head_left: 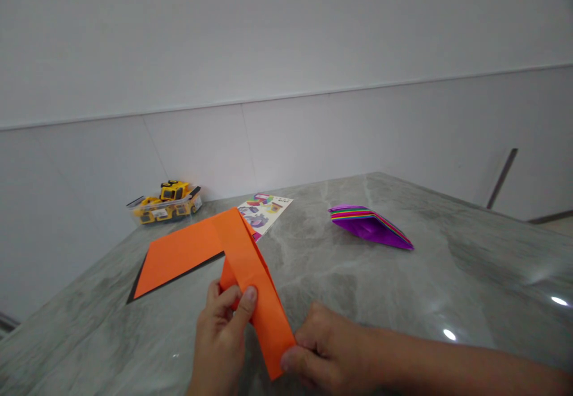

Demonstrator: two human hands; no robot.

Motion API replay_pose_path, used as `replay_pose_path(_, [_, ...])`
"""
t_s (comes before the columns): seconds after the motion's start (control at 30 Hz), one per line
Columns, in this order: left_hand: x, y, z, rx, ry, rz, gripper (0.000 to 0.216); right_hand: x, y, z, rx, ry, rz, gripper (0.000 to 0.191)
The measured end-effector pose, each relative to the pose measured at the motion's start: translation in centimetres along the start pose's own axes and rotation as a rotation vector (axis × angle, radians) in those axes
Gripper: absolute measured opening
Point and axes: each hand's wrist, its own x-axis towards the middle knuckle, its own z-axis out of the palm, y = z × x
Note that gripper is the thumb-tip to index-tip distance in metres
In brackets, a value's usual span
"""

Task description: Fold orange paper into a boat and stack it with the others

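Note:
An orange sheet of paper (197, 252) lies on the grey marble table (403, 276), with one strip of it folded over toward me. My left hand (221, 336) pinches that folded strip near its middle, thumb on top. The strip's near corner sits between the closed fingers of my right hand (322, 351), low in the view. A black edge shows under the flat part of the sheet.
A stack of coloured paper with purple on top (371, 226) lies to the right. A printed instruction leaflet (264, 211) and a yellow toy truck in a clear box (165, 202) sit at the back by the wall.

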Motion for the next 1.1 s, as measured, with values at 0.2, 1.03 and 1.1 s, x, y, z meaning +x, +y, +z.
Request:
replay_pose_path(0.2, [0.3, -0.2, -0.4, 0.055, 0.033, 0.008, 0.037, -0.2, 0.3, 0.3, 0.083, -0.023, 0.028, 0.045])
replay_pose_path(1.03, [0.7, 2.0, 0.2, -0.016, -0.247, -0.226, 0.044, -0.2, -0.4, 0.0, 0.249, -0.043, 0.097, 0.05])
replay_pose_path(1.1, [1.2, 2.4, 0.2, -0.117, -0.418, -0.284, 0.039, -0.3, -0.4, 0.1, 0.281, -0.056, 0.117, 0.051])
